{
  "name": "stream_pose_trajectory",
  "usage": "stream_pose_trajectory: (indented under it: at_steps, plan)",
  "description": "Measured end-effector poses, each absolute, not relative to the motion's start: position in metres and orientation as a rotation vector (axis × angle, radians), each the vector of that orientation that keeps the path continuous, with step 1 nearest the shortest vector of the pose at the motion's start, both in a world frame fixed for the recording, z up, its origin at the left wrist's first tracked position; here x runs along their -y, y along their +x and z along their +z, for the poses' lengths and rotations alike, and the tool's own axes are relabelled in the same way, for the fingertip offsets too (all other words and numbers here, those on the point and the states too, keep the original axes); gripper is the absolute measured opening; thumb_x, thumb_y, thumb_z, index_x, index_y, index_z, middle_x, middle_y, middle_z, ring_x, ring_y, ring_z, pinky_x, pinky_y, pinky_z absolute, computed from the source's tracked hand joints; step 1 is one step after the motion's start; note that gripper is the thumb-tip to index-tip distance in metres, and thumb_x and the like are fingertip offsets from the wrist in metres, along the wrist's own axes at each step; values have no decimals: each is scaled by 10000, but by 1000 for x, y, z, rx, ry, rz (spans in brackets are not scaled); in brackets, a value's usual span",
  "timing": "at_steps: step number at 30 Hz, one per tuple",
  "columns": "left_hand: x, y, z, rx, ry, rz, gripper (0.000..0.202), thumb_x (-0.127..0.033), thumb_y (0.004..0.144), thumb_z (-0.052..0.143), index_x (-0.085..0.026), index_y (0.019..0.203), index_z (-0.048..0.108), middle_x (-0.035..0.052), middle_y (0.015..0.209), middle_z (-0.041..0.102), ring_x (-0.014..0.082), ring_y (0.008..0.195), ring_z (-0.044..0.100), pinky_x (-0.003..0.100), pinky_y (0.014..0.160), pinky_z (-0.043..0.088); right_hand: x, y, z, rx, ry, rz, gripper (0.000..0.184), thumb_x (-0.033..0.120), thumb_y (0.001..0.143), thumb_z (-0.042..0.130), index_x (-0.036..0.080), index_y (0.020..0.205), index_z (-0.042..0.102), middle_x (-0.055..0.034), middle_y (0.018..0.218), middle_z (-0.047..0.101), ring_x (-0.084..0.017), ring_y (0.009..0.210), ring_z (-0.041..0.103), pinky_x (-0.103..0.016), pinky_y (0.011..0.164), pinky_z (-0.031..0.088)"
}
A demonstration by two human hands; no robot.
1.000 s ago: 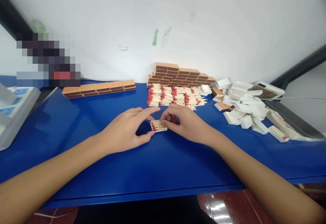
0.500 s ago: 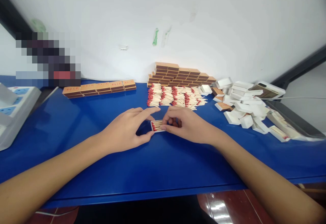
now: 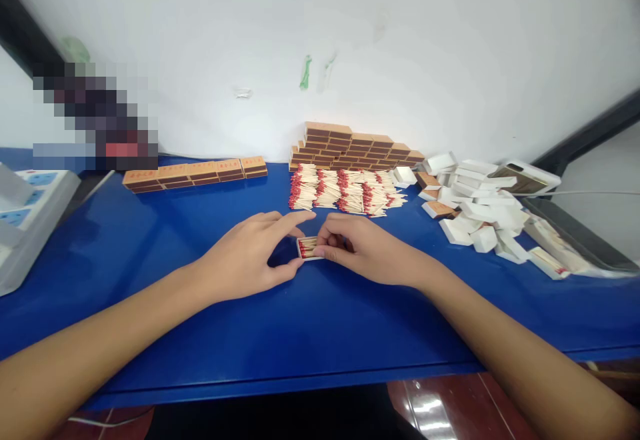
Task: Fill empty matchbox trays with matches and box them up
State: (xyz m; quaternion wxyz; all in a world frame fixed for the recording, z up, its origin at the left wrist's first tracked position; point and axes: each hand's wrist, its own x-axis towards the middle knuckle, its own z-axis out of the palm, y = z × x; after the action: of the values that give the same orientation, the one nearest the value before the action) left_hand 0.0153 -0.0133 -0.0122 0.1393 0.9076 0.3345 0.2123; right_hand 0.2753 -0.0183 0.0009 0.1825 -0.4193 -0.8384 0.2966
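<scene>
The left hand (image 3: 250, 253) curves its thumb and fingers wide apart at one end of a small, white, open cardboard tray (image 3: 299, 249) of red-headed wooden matches (image 3: 307, 248); whether they grip it cannot be told. Over its other end, the right hand (image 3: 360, 247) has thumb and forefinger nearly together, any match between them hidden.

The left hand (image 3: 250, 253) and right hand (image 3: 357, 247) are bare and smooth, with slender fingers; a short nail shows on the right thumb (image 3: 333, 254). The left forearm (image 3: 125, 323) and right forearm (image 3: 510, 333) are uncovered as far as they show, slim and narrowing to the wrists. Below, black clothing (image 3: 270, 417) covers the lap, plain and too dark to tell its cut.
</scene>
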Motion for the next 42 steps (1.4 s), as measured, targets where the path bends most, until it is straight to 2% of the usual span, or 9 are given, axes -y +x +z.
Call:
stream_pose_trajectory:
  at_steps: [9,12,14,16,18,20,25,28,42]
  plan:
    - [13,14,-14,-924,2657,646,632,-332,990,688,-285,1576,454,6,1265,795,287,1246,687,466,1053,561,17,271,-4,2256,-1180,874,151,339,1000,710,219,912,682,12,821,616,-137,699,534,-289,639,426]
    - [12,14,-13,-902,2667,672,623,-306,984,695,-252,1570,491,32,1230,798,283,1167,708,466,1011,573,15,272,-3,2274,-1179,884,158,351,1000,698,220,912,698,10,806,624,-139,690,539,-292,635,426]
    - [11,14,-11,-851,2683,699,503,-273,990,684,-225,1485,606,53,1183,800,266,1083,724,448,963,585,12,281,1,2285,-1194,807,181,371,1003,685,221,905,711,2,793,633,-146,690,549,-298,639,427]
    - [10,14,-11,-759,2697,728,302,-235,1001,667,-210,1293,741,58,1156,807,246,1045,732,426,945,586,4,300,6,2274,-1253,631,209,390,1005,665,220,895,718,-10,778,643,-158,686,554,-309,641,424]
    - [9,15,-10,-686,2702,752,181,-207,1003,663,-199,1129,794,56,1159,815,236,1044,739,413,946,582,-5,328,12,2255,-1347,392,220,399,992,655,218,892,729,-28,766,653,-174,679,554,-323,638,414]
    - [8,15,-11,-671,2704,762,155,-194,1000,670,-192,1080,802,58,1162,818,232,1042,743,409,936,582,-15,359,15,2270,-1434,262,236,424,959,673,219,873,750,-50,790,676,-194,707,580,-334,655,425]
    - [8,15,-11,-683,2712,756,162,-204,1005,671,-188,1095,805,61,1158,817,232,1032,738,417,925,586,-30,403,10,2315,-1544,348,380,610,875,730,240,931,795,-57,791,691,-215,719,597,-338,654,439]
    - [9,14,-10,-697,2708,738,184,-206,1010,664,-187,1131,800,65,1160,816,234,1036,732,419,929,586,-32,402,5,2337,-1562,405,421,657,876,714,244,908,788,-57,798,686,-213,728,590,-338,652,437]
    - [8,12,-10,-738,2710,650,262,-220,1033,633,-191,1251,778,74,1225,797,248,1104,712,432,972,594,-34,392,-1,2323,-1535,426,276,511,893,715,247,954,765,-43,811,657,-206,735,586,-336,672,426]
